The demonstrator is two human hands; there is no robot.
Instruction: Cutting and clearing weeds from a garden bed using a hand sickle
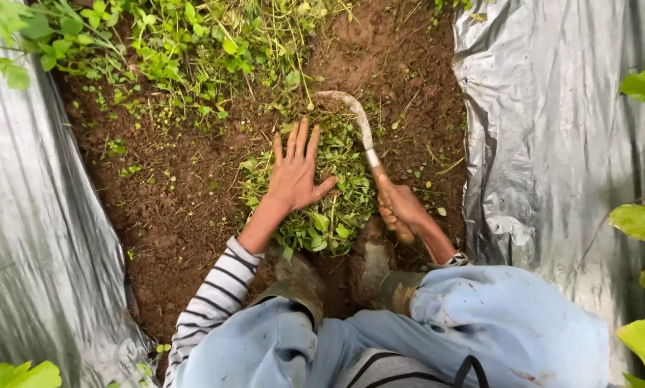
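Left hand: the left hand (293, 172) lies flat, fingers spread wide, palm down on the pile of cut weeds (315, 194); it grips nothing.
Right hand: the right hand (401, 210) is closed around the handle of a sickle (358, 122).
Sickle: its curved blade arcs over the far edge of the pile, tip pointing left.
Pile: on bare soil (171, 208), just in front of the muddy boots (337, 273).
Weeds: growing weeds (178, 43) stand beyond the pile.
Sides: silver plastic sheet (545, 129) on both flanks.
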